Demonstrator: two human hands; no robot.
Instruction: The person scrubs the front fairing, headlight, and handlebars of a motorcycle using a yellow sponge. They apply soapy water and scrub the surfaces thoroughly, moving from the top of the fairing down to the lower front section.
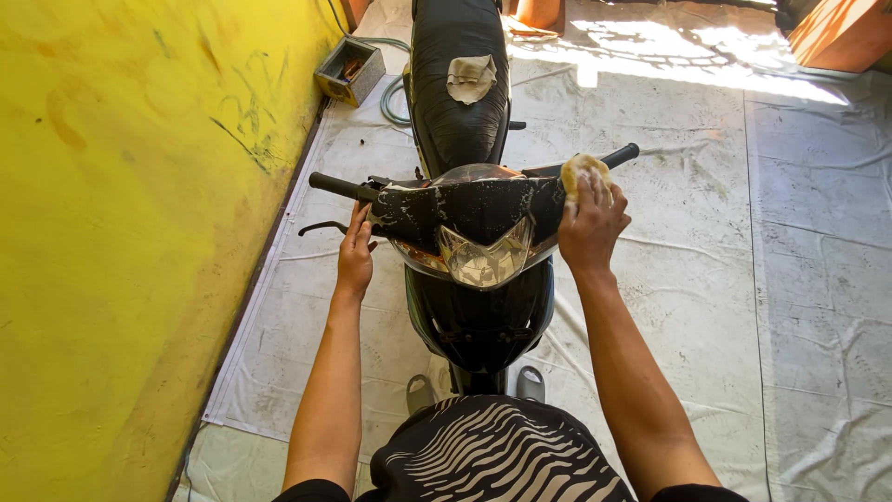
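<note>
A black motorcycle (469, 316) stands facing me, its handlebar cover (465, 206) streaked with soap foam above the headlight (485, 258). My right hand (590, 228) presses a yellow soapy sponge (583, 172) against the right end of the cover, near the right grip (621, 154). My left hand (355, 253) rests flat against the left side of the cover, below the left grip (333, 185) and beside the brake lever (321, 226), fingers extended and holding nothing. A crumpled pale cloth (471, 77) lies on the black seat (457, 102).
A yellow wall (130, 232) runs close along the left. The floor is covered by a wet whitish tarpaulin (743, 279). A small box (350, 70) and a coiled hose (395, 98) lie at the wall behind the bike. Orange objects (841, 33) stand at the back.
</note>
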